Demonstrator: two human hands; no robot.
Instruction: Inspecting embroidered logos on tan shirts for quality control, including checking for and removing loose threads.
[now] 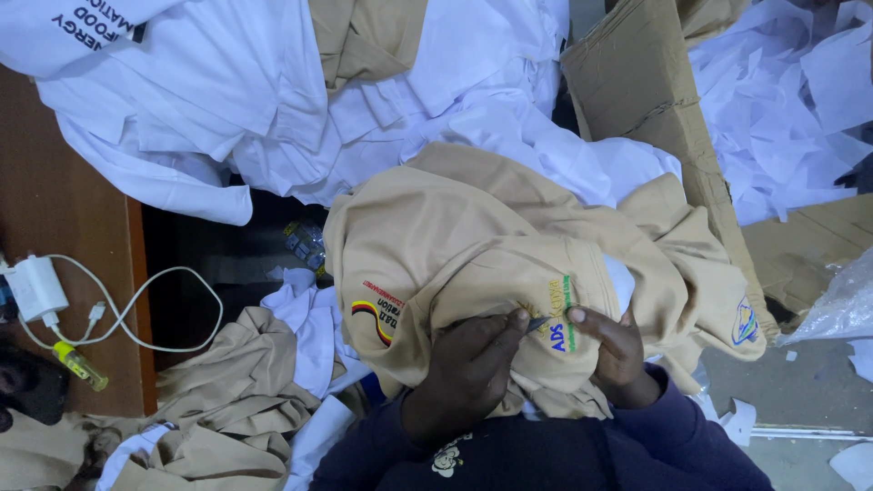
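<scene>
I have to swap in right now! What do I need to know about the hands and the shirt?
Left hand: presses down on the tan shirt and pinches a small dark tool at the embroidered logo.
Right hand: grips the tan shirt's fabric beside that logo, holding it taut.
The shirt lies bunched on the lap, over a pile of white shirts and more tan ones.
Done: the logo is exposed and held flat.
Left: the work at the logo, judging by the tool's tip on it.

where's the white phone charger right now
The white charger sits at the far left of the head view on the brown wooden surface, its cable looping right, just above a small yellow-capped item.
</scene>
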